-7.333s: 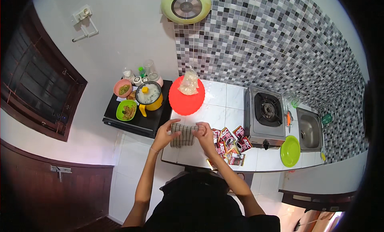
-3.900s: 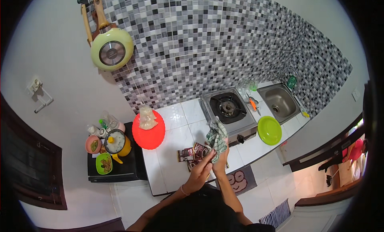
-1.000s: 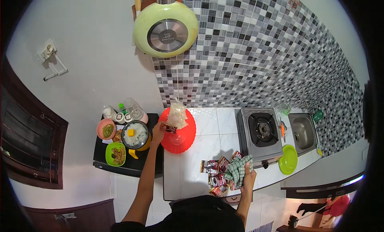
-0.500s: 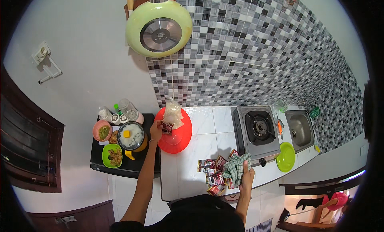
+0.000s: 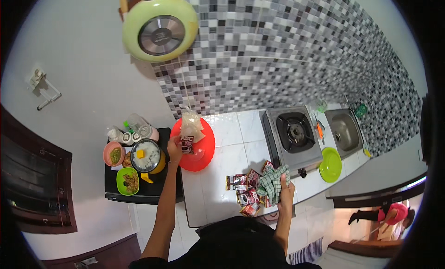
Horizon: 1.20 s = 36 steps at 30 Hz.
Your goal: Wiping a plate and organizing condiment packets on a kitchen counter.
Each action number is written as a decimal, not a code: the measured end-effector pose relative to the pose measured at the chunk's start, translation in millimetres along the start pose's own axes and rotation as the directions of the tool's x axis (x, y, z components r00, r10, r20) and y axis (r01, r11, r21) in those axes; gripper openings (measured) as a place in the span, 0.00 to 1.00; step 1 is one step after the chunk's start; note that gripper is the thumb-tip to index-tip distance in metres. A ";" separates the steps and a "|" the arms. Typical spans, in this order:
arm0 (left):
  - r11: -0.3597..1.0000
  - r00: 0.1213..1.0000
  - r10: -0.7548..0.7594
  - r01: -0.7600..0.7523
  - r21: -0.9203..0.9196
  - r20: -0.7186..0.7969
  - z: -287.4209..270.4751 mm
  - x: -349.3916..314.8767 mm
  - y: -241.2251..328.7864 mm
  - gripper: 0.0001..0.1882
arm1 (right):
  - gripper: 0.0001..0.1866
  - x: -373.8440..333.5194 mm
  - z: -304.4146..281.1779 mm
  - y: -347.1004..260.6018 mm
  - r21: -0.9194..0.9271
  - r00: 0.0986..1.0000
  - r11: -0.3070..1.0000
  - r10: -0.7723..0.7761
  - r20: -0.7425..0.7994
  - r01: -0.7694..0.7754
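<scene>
My left hand (image 5: 174,150) pinches a dark red-brown sachet (image 5: 187,145) by its edge, above a red scalloped plastic cover (image 5: 206,153). Just behind that sachet, a clear bag of pale contents (image 5: 191,123) lies on the cover. On the right, my right hand (image 5: 286,194) is closed on a green checked cloth (image 5: 272,183). Several similar sachets (image 5: 248,197) lie loosely heaped on the white tiled counter (image 5: 213,190), beside the cloth and partly under it.
To the left, a black surface (image 5: 162,192) bears a pot of white rice (image 5: 147,156), a green bowl of food (image 5: 127,181), a pink bowl (image 5: 113,153) and bottles. A gas stove (image 5: 295,134), green plate (image 5: 330,165) and sink (image 5: 344,132) stand right. A pan (image 5: 160,30) hangs above.
The sachet in my left hand has turned so its printed face shows more fully. My right hand stays on the cloth. The whole view has shifted and tilted slightly.
</scene>
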<state>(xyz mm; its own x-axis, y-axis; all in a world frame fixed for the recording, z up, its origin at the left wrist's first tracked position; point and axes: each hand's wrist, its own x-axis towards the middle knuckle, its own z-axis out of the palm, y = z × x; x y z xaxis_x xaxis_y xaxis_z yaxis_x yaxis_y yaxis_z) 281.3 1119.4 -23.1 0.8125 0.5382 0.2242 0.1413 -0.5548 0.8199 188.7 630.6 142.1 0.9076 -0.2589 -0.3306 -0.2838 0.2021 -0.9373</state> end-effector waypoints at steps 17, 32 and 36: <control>0.784 0.570 0.504 -0.617 -0.066 0.649 68.0 -225.2 145.9 0.38 | 0.21 -15.1 -55.7 -17.7 0.098 0.991 0.994 -0.024 -0.134 0.037; 0.525 0.728 -0.010 0.588 -0.616 0.686 48.3 -207.7 191.5 0.22 | 0.21 -48.5 -73.9 -17.3 -0.112 0.972 0.969 -0.227 -0.066 0.219; 0.143 0.723 0.093 0.670 -0.728 0.684 21.6 -219.8 270.7 0.27 | 0.19 -78.7 -33.4 -42.5 -0.034 0.924 0.925 -0.380 -0.033 0.379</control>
<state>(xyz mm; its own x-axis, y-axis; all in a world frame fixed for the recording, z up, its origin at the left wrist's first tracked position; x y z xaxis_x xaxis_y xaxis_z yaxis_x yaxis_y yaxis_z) 153.2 837.2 138.2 0.9878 -0.0967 -0.1220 0.1532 0.7433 0.6512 119.0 610.8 204.3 0.9367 -0.3471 0.0470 0.0710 0.0567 -0.9959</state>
